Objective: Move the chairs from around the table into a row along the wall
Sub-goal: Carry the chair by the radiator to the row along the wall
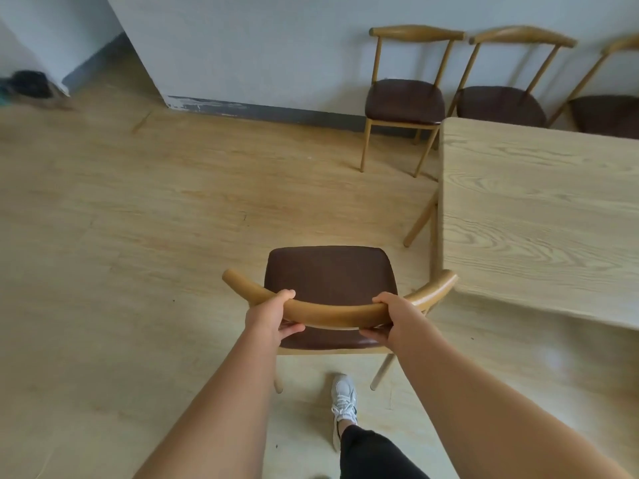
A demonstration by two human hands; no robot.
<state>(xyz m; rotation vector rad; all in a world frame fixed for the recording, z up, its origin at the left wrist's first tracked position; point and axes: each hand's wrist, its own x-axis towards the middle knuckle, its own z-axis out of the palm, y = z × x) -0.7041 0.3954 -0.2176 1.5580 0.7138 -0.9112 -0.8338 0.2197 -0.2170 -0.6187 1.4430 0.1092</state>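
A wooden chair (330,274) with a dark brown seat and a curved backrest is in front of me, facing away. My left hand (273,314) grips the left part of the backrest. My right hand (390,321) grips the right part of it. Three matching chairs stand in a row against the pale wall: the first chair (404,98), the second chair (501,102) and the third chair (608,112), which is cut off by the frame's right edge. The light wooden table (539,216) is at the right, next to the held chair.
The wall's corner (166,98) juts out at the upper left, with open wooden floor (155,219) between it and the row of chairs. A dark blurred object (31,84) lies at the far left. My foot in a white shoe (344,402) is below the chair.
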